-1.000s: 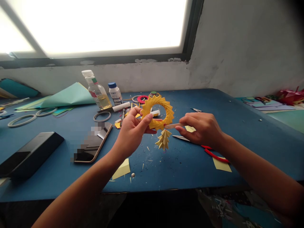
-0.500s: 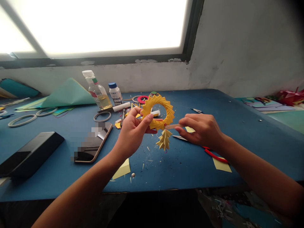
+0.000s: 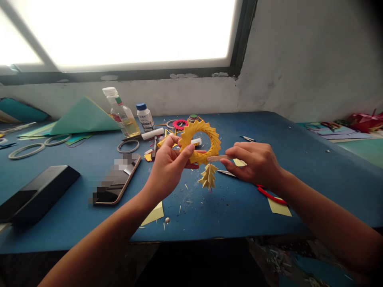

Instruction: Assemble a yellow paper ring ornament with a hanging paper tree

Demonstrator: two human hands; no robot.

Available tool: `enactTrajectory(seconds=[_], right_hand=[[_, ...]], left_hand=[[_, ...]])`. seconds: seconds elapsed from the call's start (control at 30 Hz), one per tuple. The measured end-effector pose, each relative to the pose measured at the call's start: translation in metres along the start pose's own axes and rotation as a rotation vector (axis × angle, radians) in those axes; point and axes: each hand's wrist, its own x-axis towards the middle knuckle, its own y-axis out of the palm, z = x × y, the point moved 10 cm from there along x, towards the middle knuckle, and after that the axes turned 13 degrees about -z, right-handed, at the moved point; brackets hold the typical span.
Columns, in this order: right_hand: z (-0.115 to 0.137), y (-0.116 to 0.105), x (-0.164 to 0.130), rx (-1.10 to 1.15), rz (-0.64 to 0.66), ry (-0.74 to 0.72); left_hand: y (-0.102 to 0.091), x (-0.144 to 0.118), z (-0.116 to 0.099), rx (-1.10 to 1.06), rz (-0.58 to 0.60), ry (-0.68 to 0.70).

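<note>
Fingers [image 3: 184,153] of the left hand [image 3: 167,169] are clenching on the lower left rim of a yellow folded-paper ring [image 3: 201,141], thumb in front and the other fingers curling through the opening behind it. Held this way, the ring is standing upright above the blue worktop [image 3: 233,207], clear of its surface, between the two hands. A small yellow folded-paper tree shape [image 3: 208,176] is hanging from the bottom of the ring, just right of the left thumb tip and below it. To the right, the right hand [image 3: 254,163] is pinching a thin pale stick [image 3: 217,158] between thumb and forefinger; the stick's free end is pointing left and touching the ring's lower edge, right where the tree shape is attaching. The right fingers themselves are sitting just beside the ring, not on it.

Surroundings, left to right: a black box [image 3: 38,193] is lying at the near left; white rings [image 3: 25,150] and a green paper sheet [image 3: 82,117] are lying behind it; a phone [image 3: 118,181] is lying face up near the left wrist; a clear bottle [image 3: 121,113] and a small white bottle [image 3: 145,116] are standing at the back. Yellow paper offcuts [image 3: 154,213] are lying on the near edge. Red-handled scissors [image 3: 269,195] are lying under the right wrist, partly hidden.
</note>
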Motion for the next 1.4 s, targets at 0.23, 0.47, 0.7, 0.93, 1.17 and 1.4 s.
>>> enactTrajectory(seconds=[0.23,0.47,0.7,0.93,1.17,1.4], right_hand=[[0.001,-0.001,-0.001,-0.020,-0.001,-0.011],[-0.006,-0.001,0.000,-0.031,0.009,0.039],[-0.003,-0.002,0.000,-0.065,-0.010,-0.004],[-0.007,-0.010,0.002,-0.117,-0.068,0.006],[0.002,-0.007,0.002,-0.110,-0.039,-0.044],[-0.006,-0.013,0.003,-0.159,-0.089,-0.029]], left_hand=[[-0.006,0.004,0.000,0.012,-0.025,0.027],[-0.005,0.003,0.000,0.026,-0.030,0.033],[-0.001,-0.001,-0.002,0.006,-0.017,0.014],[-0.004,0.002,-0.001,0.022,-0.034,0.031],[0.003,-0.002,-0.005,-0.007,0.011,0.042],[-0.001,-0.002,-0.005,-0.002,-0.011,0.056]])
